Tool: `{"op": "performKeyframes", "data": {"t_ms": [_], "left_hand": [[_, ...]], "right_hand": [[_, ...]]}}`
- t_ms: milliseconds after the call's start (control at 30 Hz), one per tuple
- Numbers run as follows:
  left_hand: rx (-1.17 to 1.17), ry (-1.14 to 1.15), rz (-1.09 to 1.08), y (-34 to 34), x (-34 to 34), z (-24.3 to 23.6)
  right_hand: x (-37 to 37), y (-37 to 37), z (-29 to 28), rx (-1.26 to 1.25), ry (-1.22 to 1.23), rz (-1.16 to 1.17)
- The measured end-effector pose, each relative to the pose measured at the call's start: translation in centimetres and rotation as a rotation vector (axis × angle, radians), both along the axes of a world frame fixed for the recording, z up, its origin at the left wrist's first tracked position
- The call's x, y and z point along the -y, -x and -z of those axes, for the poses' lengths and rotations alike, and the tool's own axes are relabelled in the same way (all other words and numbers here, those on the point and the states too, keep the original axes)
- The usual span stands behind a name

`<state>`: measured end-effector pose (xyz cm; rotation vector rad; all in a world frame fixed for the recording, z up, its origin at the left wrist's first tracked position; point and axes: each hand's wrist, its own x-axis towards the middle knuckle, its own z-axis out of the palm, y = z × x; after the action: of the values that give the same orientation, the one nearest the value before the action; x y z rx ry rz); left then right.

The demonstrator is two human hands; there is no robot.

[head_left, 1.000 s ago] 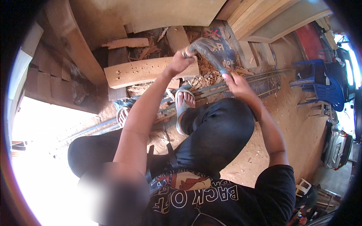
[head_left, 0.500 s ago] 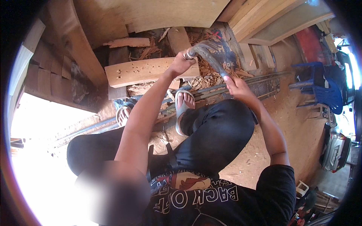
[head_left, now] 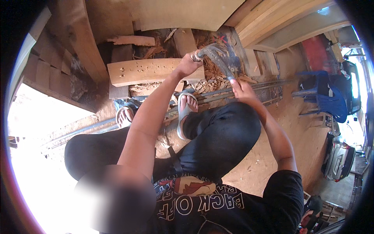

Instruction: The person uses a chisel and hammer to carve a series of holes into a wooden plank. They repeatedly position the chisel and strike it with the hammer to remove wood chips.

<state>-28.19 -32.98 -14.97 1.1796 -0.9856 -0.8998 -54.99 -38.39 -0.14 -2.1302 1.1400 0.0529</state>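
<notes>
Sandy workshop ground (head_left: 280,128), strewn with wood chips (head_left: 216,80) and crossed by long pipes (head_left: 233,92); we list what lies on and about it.

Item one: a dark, bent tool (head_left: 222,65), held in the air above the chips, between our two hands and beyond our right knee (head_left: 237,124). Its long axis runs slantwise, from the right hand forward and to the left; near the far end it bends, and one branch turns left toward the left hand. We see another, narrower part pointing rightward from the bend.

Item two: our left hand (head_left: 189,65), clenched on the tool's bent end, above the right portion of a thick wood block (head_left: 144,73) dotted with dark marks.

Item three: our right hand (head_left: 244,92), clasped about the near end of the handle, thumb laid forward along it.

Obscured: the ends of the tool, covered by our fingers; the exact outline of its head, which merges with the dark ground behind; part of the block, under our left forearm (head_left: 150,105). We cannot tell whether the tool touches anything below.

Also hard to read: a smeared patch at lower left, a glaring white area beside it, and a silver car (head_left: 340,159) near the rim. Blue chair (head_left: 329,97): at right.
</notes>
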Motion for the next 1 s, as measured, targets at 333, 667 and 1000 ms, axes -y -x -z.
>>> {"op": "performKeyframes", "data": {"t_ms": [333,667,1000], "left_hand": [[0.053,0.063,-0.015,0.0,0.4,0.9],[0.054,0.041,-0.055,-0.1,-0.1,0.4],[0.228,-0.205,-0.189,0.2,0.7,-0.1]], "right_hand": [[-1.9,1.0,-7.9,0.738,-0.217,0.178],[0.1,0.2,-5.0,0.291,-0.206,0.184],[1.2,1.3,1.3,0.058,0.187,-0.096]]}}
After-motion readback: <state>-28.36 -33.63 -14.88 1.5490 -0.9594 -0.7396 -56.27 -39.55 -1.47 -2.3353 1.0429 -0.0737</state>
